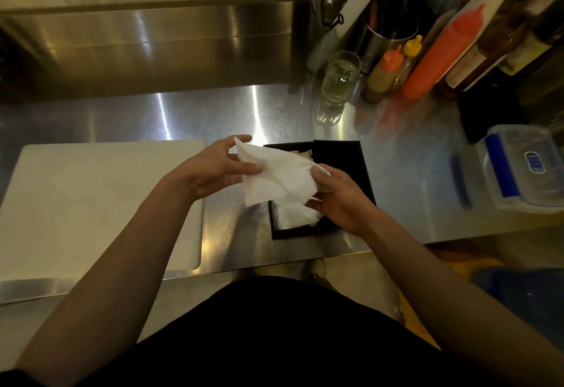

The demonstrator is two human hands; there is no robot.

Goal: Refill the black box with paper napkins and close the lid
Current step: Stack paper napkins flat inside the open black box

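Together, left hand (pixel 213 170) and right hand (pixel 338 194) pinching one paper napkin (pixel 274 179), above open black box (pixel 351 157)

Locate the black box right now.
In the head view the black box sits open on the steel counter, centre-right, just right of the white cutting board, under the napkin held by both hands.

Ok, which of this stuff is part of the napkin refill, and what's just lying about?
Job:
black box, open
napkin, held over it by left hand and right hand
napkins already inside

Lying about:
cutting board
glass
orange bottle
plastic tub
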